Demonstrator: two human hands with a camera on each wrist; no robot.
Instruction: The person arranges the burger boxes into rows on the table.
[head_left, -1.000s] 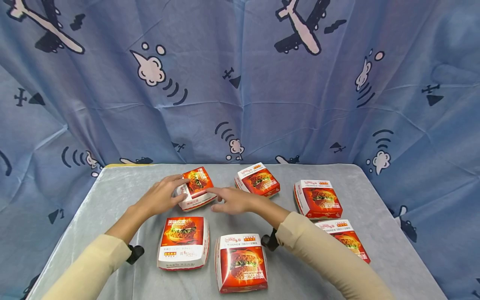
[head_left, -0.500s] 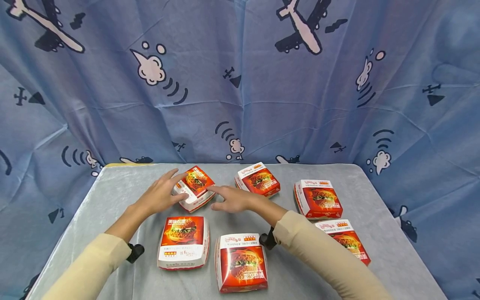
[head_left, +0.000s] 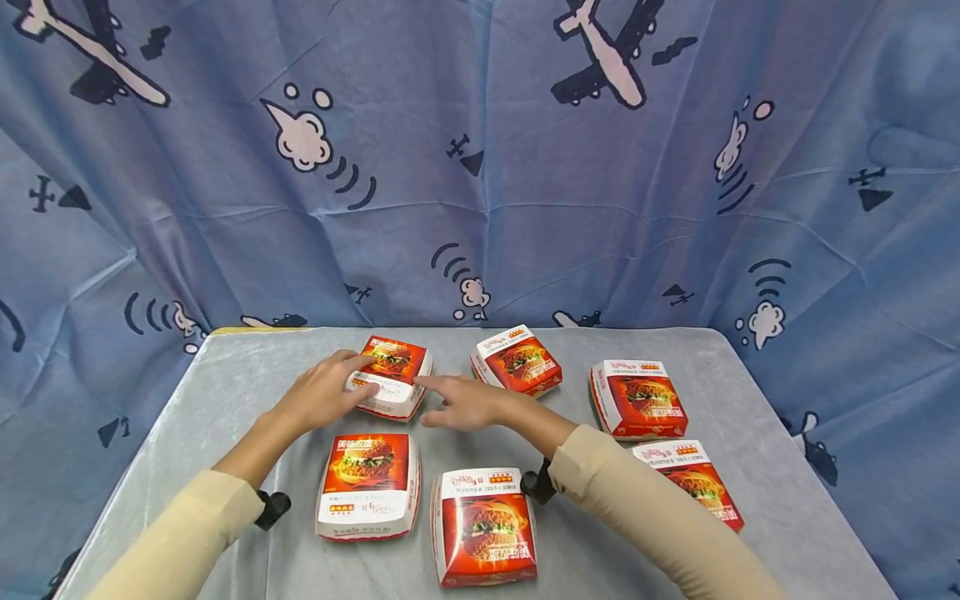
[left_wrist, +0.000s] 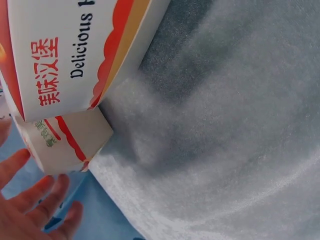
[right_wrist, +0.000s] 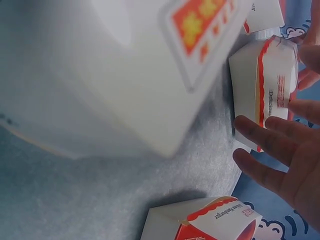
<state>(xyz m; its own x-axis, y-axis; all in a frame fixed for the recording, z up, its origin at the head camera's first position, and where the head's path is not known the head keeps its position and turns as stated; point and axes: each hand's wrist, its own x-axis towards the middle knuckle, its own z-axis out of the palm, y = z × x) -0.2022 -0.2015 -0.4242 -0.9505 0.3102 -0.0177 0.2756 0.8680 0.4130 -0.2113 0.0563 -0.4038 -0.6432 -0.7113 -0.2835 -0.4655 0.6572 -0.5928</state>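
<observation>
The far-left burger box [head_left: 392, 375] is set flat on the grey table [head_left: 225, 375]. Its left side is grasped by the left hand [head_left: 326, 392], fingers curled. The right hand [head_left: 461, 402] is spread, released, forefinger at the box's right edge.

**Untouched boxes, counter, backdrop**

Five burger boxes sit closed on the grey counter [head_left: 225, 375]: near-left box [head_left: 368, 486], near-centre box [head_left: 483, 526], far-centre box [head_left: 516, 360], right box [head_left: 637, 397], and near-right box [head_left: 690, 482] just beside it. All lie flat, apart from each other. Blue curtain [head_left: 480, 167] with plane and cloud print hangs behind.
</observation>
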